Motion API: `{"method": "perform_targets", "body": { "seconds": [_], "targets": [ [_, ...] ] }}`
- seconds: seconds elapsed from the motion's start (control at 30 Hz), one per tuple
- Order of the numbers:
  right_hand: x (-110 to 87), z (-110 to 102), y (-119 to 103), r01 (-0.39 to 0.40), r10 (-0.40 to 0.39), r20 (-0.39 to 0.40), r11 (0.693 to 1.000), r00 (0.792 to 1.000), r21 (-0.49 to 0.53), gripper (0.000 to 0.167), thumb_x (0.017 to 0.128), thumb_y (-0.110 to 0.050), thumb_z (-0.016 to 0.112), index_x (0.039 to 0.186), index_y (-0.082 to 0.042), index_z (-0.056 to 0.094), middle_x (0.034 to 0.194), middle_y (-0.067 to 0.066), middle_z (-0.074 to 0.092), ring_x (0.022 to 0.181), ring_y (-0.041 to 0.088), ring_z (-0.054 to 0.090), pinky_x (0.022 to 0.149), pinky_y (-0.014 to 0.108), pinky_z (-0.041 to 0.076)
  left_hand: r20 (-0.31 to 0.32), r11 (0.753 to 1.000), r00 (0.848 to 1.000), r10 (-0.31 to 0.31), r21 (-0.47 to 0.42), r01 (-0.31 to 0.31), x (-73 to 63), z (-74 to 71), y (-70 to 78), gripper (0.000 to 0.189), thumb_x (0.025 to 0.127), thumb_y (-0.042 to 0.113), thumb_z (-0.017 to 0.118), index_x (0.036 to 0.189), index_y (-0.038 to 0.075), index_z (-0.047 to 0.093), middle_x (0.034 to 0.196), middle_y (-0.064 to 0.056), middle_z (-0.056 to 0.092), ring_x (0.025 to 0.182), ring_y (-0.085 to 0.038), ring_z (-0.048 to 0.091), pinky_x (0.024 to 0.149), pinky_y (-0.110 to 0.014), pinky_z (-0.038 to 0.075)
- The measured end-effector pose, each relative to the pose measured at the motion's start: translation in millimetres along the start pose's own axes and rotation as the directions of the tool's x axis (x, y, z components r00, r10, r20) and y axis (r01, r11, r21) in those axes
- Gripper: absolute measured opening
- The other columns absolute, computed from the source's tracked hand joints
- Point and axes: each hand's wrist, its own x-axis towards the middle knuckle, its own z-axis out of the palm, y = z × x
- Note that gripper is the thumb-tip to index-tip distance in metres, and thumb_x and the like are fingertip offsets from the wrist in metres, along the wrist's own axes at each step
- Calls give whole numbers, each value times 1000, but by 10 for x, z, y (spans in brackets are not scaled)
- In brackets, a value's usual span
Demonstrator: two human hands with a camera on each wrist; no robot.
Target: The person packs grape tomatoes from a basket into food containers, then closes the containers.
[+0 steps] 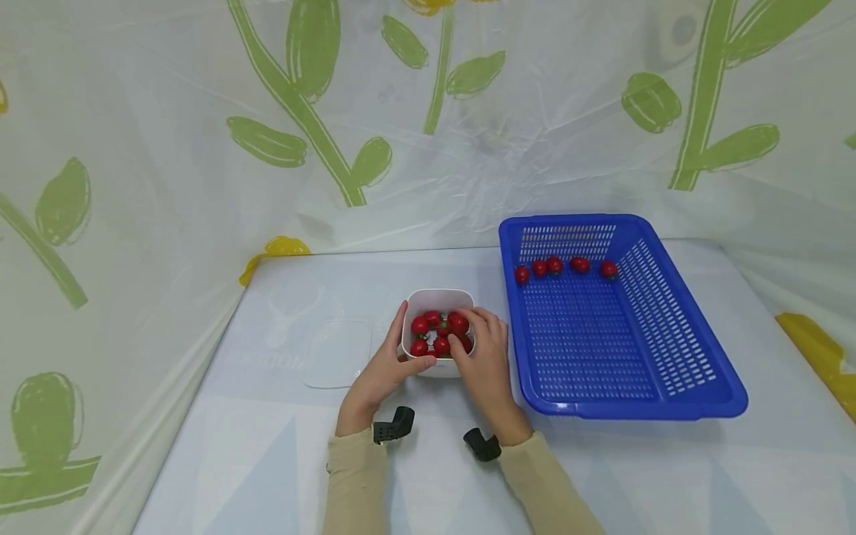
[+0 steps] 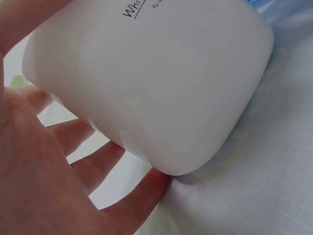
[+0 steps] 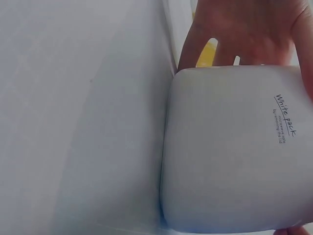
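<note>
A white square plastic container (image 1: 439,368) with several red cherry tomatoes (image 1: 419,325) in it stands on the table. My left hand (image 1: 384,373) grips its left side, with the thumb along the front rim. In the left wrist view, the left fingers (image 2: 142,188) spread along the side of the container. My right hand (image 1: 483,357) reaches over the right rim, thumb and fingertips around a cherry tomato (image 1: 458,322) inside. Its palm side is hidden in the head view. In the right wrist view, printed text marks the container's wall (image 3: 230,147).
To the right, a blue plastic basket (image 1: 631,411) holds several cherry tomatoes along its far side (image 1: 579,264). A translucent lid (image 1: 337,355) lies flat left of the container. Behind the table hangs a white sheet (image 1: 501,186) with green plant prints.
</note>
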Motion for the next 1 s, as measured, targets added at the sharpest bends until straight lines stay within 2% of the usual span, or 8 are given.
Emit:
{"method": "perform_targets", "body": {
  "seconds": [0.13, 0.3, 0.5, 0.57, 0.67, 0.8, 0.9, 1.0],
  "targets": [
    [0, 1, 14, 7, -7, -2, 1000, 1000, 3, 38, 81, -13, 62, 119, -12, 55, 125, 3, 41, 113, 16, 32, 88, 36, 36, 7, 1000, 1000, -3, -16, 3, 1, 3, 5, 96, 76, 27, 72, 142, 37, 3, 147, 9, 7, 129, -22, 24, 96, -46, 32],
    [-8, 2, 8, 7, -7, -3, 1000, 1000, -1, 37, 81, -11, 62, 118, -12, 55, 125, 3, 41, 114, 17, 31, 89, 38, 36, 9, 1000, 1000, 3, -13, -3, -4, 1, 3, 96, 76, 27, 72, 142, 37, 3, 148, 8, 7, 130, -21, 21, 97, -46, 31],
    [-18, -37, -113, 32, -32, 10, 999, 999, 6, 33, 82, -10, 60, 114, -12, 58, 125, 3, 41, 116, 16, 29, 89, 38, 36, 8, 1000, 1000, -5, -16, 6, -11, -6, 20, 95, 76, 27, 71, 142, 38, 4, 147, 9, 7, 128, -24, 24, 96, -47, 32],
    [-17, -71, -174, 56, -56, 23, 998, 998, 19, 31, 82, -11, 59, 113, -12, 58, 125, 1, 42, 116, 15, 31, 89, 35, 38, 10, 1000, 1000, -7, -21, 7, -10, -8, 26, 95, 77, 25, 71, 142, 37, 3, 147, 8, 7, 127, -25, 26, 95, -47, 33],
    [-19, -165, -286, 89, -93, 64, 994, 994, 59, 28, 85, -12, 58, 112, -14, 58, 119, -2, 47, 108, 10, 42, 80, 29, 45, 17, 1000, 1000, -9, -28, 9, -11, -9, 35, 93, 78, 22, 69, 142, 36, 3, 147, 6, 8, 126, -28, 28, 94, -47, 33],
    [-21, -345, -456, 120, -140, 166, 985, 976, 127, 25, 87, -13, 58, 111, -17, 58, 105, -8, 56, 90, 5, 53, 70, 26, 49, 25, 999, 1000, -20, -33, 20, -12, -12, 39, 93, 78, 23, 69, 142, 38, 2, 147, 4, 10, 122, -29, 34, 95, -47, 32],
    [-22, -484, -570, 137, -175, 262, 978, 949, 157, 24, 87, -15, 59, 110, -19, 59, 98, -11, 58, 86, 2, 53, 72, 27, 49, 21, 999, 999, -29, -29, 30, 2, -22, 2, 94, 76, 29, 71, 140, 42, 3, 146, 6, 12, 120, -28, 36, 95, -48, 31],
    [-27, -624, -663, 137, -191, 354, 975, 916, 173, 25, 87, -19, 59, 111, -21, 59, 98, -14, 58, 85, 0, 53, 71, 26, 48, 7, 1000, 1000, -23, -19, 23, 44, -37, -96, 94, 74, 34, 72, 139, 46, 5, 145, 12, 13, 120, -24, 37, 96, -50, 30]
  ]
}}
